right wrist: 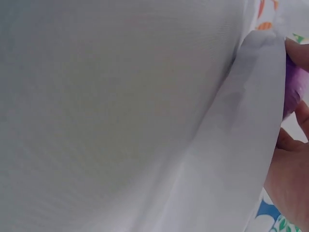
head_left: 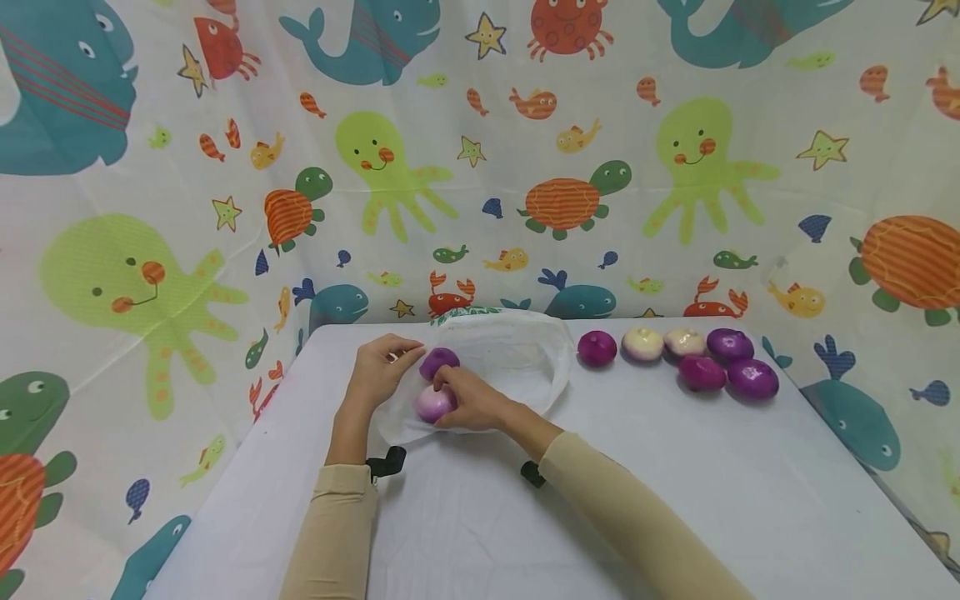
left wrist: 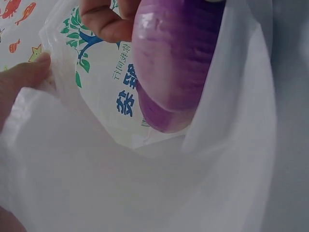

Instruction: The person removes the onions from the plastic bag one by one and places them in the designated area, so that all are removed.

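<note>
A white plastic bag with green leaves and blue lettering lies open on the table. My left hand pinches the bag's rim at its left side, as the left wrist view also shows at the bag's edge. My right hand reaches into the bag's mouth and grips a pale purple onion, its fingers curled over the top. Just behind that onion, a darker purple onion sits inside the bag. In the right wrist view, the bag's side covers much of the held onion.
To the right of the bag, several onions stand on the white table: a lone purple onion, a cream onion and a cluster of purple ones among them. A patterned sea-animal curtain hangs behind.
</note>
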Motion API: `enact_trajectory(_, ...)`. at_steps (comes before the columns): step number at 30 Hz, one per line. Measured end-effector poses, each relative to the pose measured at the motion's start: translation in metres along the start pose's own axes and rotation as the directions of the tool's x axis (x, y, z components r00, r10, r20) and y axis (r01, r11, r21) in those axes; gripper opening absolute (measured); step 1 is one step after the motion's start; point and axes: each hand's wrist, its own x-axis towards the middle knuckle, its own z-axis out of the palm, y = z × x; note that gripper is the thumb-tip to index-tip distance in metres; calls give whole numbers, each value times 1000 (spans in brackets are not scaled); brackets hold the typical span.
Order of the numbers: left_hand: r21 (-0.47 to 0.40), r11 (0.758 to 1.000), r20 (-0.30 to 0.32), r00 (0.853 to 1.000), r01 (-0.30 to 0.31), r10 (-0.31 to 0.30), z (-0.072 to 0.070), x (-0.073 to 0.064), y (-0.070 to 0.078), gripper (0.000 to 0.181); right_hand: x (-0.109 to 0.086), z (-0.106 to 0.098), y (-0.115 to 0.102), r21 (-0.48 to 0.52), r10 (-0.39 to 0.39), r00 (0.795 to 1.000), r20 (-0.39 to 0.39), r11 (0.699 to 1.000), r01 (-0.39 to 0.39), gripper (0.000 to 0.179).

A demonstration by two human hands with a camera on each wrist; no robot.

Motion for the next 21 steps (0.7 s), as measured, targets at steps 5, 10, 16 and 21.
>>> enact_trajectory(5,-1,1000,1,1000,-5,5,0,0,0,21,-4,-3,0,36,45,999,-29,998,-44,53)
enact_trajectory(10,-7,1000,8,1000,15,-15,0,0,2,22,-10,-10,0,89,88,990,-110,993,-78,55)
enact_trajectory(16,-3,1000,14,999,29,-29,1,0,4,23,-20,-21,4,139,121,973,-198,986,-94,55)
enact_trajectory(21,-1,999,13,999,43,-43,2,-1,4,23,-29,-27,6,179,143,956,-255,979,-99,55)
